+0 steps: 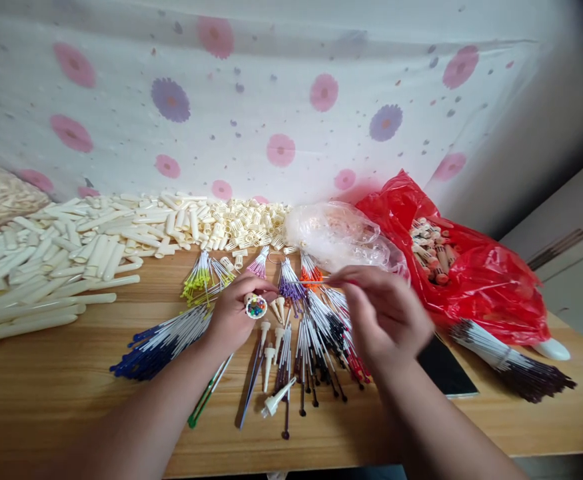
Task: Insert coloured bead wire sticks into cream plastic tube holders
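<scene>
My left hand point(234, 313) is closed round a small white cap point(256, 307) whose open end shows several coloured tips. My right hand point(384, 313) pinches a thin red-tipped refill stick point(316, 282) and holds it level, pointing toward the cap. Below both hands lie loose pen refills point(321, 340) with black, red and purple ends, and a few white cone-shaped tips point(270, 360). Bundles of yellow point(198, 277), purple point(288, 280) and orange point(310, 272) refills fan out just behind the hands.
A wooden table point(71, 400) carries a pile of long white pen barrels point(61, 253) at left, small cream ribbed parts point(246, 227), a clear plastic bag point(338, 233), a red bag point(476, 273) of parts, a blue refill bundle point(156, 343), a dark bundle point(516, 363) and a black phone point(444, 367).
</scene>
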Available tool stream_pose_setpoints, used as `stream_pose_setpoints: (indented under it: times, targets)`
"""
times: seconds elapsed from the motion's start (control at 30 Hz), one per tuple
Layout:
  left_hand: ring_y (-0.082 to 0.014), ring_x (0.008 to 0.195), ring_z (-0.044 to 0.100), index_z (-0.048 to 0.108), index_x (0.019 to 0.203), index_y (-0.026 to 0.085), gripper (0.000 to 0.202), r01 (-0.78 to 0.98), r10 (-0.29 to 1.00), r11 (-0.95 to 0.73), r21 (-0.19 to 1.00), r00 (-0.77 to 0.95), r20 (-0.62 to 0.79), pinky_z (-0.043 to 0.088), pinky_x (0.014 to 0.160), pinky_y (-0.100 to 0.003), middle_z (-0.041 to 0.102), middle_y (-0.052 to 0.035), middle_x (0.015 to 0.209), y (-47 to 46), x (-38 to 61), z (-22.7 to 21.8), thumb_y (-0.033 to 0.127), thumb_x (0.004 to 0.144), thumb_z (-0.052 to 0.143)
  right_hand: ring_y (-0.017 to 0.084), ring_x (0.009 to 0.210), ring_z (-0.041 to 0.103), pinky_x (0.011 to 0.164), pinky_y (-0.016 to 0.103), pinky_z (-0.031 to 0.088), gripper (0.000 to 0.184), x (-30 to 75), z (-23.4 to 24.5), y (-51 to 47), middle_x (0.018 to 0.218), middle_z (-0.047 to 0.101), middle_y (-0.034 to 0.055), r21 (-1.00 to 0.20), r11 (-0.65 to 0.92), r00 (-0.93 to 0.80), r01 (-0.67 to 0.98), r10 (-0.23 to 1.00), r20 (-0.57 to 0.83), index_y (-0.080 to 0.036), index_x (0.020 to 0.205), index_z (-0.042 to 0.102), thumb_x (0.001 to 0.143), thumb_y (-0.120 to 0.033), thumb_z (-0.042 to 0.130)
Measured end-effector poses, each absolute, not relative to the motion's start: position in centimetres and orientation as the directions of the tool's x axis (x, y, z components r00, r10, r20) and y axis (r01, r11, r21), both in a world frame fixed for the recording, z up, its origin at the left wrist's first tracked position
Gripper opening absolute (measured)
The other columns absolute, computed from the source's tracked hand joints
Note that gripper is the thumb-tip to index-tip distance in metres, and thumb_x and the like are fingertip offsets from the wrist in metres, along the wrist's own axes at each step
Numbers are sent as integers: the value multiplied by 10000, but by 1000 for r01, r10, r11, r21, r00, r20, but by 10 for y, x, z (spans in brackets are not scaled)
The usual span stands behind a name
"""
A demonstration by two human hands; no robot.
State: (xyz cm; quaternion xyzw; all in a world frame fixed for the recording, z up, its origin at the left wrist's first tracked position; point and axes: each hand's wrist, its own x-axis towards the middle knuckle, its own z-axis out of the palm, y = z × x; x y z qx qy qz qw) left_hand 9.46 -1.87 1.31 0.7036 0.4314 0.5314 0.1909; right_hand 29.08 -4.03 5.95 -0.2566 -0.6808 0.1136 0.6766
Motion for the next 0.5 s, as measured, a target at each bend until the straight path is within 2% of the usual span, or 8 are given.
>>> stream_pose_setpoints:
  times: [0.07, 0.17, 0.27, 0.37, 0.43, 0.5]
  targets:
    - [-150, 707, 580, 661, 761, 176, 62, 396, 805, -567, 722, 85, 587, 448, 650, -273, 616, -20, 740, -18, 94, 11, 215, 790, 622, 195, 772, 671, 644, 365, 573, 174, 297, 71, -54, 794, 672, 43, -441, 886, 131, 146, 424, 896, -189, 924, 603, 811, -69, 549]
    - [-144, 690, 566, 655, 739, 178, 80, 412, 812, -563, 717, 114, 572, 438, 639, -270, 610, -16, 731, -16, 94, 8, 224, 796, 621, 198, 758, 674, 664, 381, 591, 132, 304, 83, -74, 755, 670, 51, -352, 925, 85, 146, 343, 936, -171, 928, 608, 835, -110, 538]
    - [-144, 708, 563, 653, 733, 181, 90, 433, 823, -549, 715, 129, 554, 436, 660, -270, 615, -14, 740, -16, 95, 9, 225, 801, 613, 180, 766, 680, 695, 342, 600, 152, 307, 94, -85, 784, 686, 57, -347, 914, -143, 209, 380, 914, -162, 924, 605, 803, -85, 554]
    - [-145, 703, 558, 650, 731, 184, 100, 438, 833, -534, 723, 130, 537, 437, 659, -270, 617, -8, 731, -17, 97, 11, 247, 799, 611, 174, 774, 692, 711, 305, 604, 164, 308, 100, -87, 794, 710, 57, -337, 895, -381, 292, 432, 818, -187, 891, 619, 781, -79, 563]
    - [-147, 700, 557, 647, 727, 181, 107, 438, 840, -526, 729, 133, 526, 438, 658, -272, 615, -9, 725, -17, 98, 13, 252, 797, 609, 171, 758, 696, 702, 298, 606, 158, 306, 99, -85, 775, 718, 48, -321, 894, -436, 313, 435, 788, -229, 880, 623, 803, -114, 547]
    - [-150, 702, 556, 644, 719, 179, 116, 444, 841, -524, 727, 135, 524, 438, 664, -277, 615, -13, 723, -18, 99, 13, 252, 800, 604, 171, 765, 696, 698, 308, 605, 192, 302, 95, -82, 773, 720, 41, -326, 890, -417, 320, 441, 795, -266, 907, 612, 814, -117, 534]
